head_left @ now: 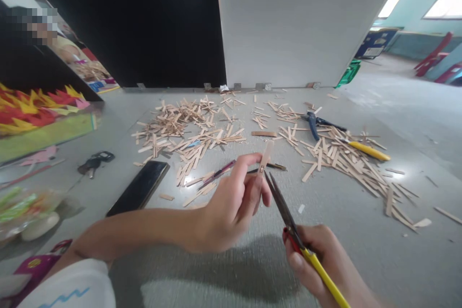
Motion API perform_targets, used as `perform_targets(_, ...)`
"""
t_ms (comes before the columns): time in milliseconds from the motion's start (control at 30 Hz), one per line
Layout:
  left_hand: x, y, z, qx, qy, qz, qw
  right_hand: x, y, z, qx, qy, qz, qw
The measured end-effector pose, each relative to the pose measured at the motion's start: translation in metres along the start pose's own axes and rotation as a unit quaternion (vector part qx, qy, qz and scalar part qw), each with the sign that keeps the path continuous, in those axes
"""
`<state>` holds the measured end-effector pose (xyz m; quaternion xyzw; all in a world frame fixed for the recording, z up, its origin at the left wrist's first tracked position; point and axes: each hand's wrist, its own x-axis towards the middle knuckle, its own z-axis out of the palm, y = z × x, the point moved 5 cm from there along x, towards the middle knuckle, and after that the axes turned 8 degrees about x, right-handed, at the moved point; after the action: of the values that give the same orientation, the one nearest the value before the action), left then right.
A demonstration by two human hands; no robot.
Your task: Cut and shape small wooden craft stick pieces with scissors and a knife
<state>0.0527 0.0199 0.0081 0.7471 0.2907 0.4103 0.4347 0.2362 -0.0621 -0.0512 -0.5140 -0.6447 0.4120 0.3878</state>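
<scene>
Currently, your left hand [231, 199] pinches a flat wooden strip [267, 152] between thumb and fingers, holding it raised above the grey floor [407, 269]. Your right hand [323, 257] is closed around a yellow-handled tool [284, 204]; its narrow dark tips stand slightly parted near the strip's lower end, contact indeterminable. Loose sticks [346, 166] lie beyond both hands. A black phone [139, 187] lies beyond your left forearm.

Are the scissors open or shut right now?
Slightly open: the scissors in the right hand show two tips with a narrow gap between them.
</scene>
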Motion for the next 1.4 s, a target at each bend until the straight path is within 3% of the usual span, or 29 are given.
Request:
perform_targets(167,-0.004,0.001,0.001,0.03,-0.008,0.007,0.999,0.0,-0.001,0.005,-0.002,-0.001,0.032,0.999)
perform_targets(433,-0.001,0.004,-0.002,0.178,0.035,0.073,0.981,-0.01,0.004,0.012,0.161,-0.109,0.159,0.968)
perform_targets(567,0.001,0.006,-0.002,0.233,0.035,0.119,0.965,-0.016,0.001,0.012,0.212,-0.115,0.175,0.955)
perform_targets(833,0.0,0.006,-0.001,0.229,0.035,0.124,0.965,-0.015,0.004,0.014,0.172,-0.096,0.208,0.958)
perform_targets(1133,0.0,-0.003,0.002,0.233,0.042,0.137,0.962,-0.017,0.01,0.014,0.136,-0.066,0.196,0.969)
perform_targets(1400,0.002,0.006,-0.001,0.245,0.009,0.125,0.961,-0.003,-0.013,0.02,0.119,-0.096,0.187,0.97)
